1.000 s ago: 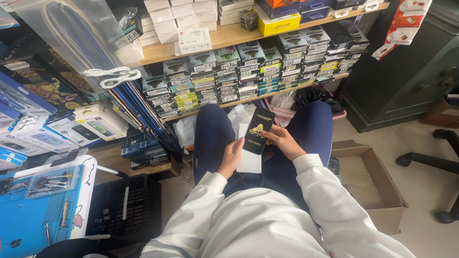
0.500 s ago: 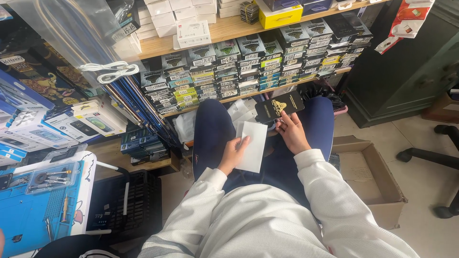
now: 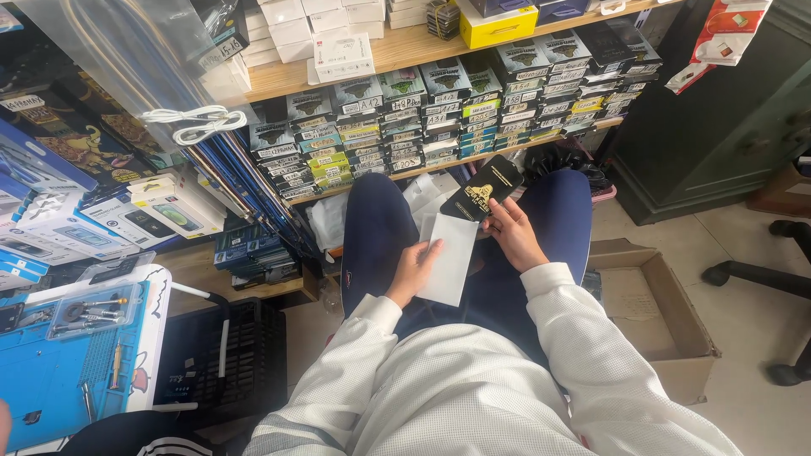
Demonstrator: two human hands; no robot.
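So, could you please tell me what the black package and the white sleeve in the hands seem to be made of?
Black package: likely glossy printed card, flat with crisp edges and gold print. White sleeve: probably matte paper or thin card, plain and flat.

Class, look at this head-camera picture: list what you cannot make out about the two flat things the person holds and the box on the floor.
- White sleeve, head view: its lower left part is covered by the left hand.
- Black flat package, head view: its lower end is hidden by the right hand.
- Cardboard box, head view: its inner left side is hidden behind the right arm.
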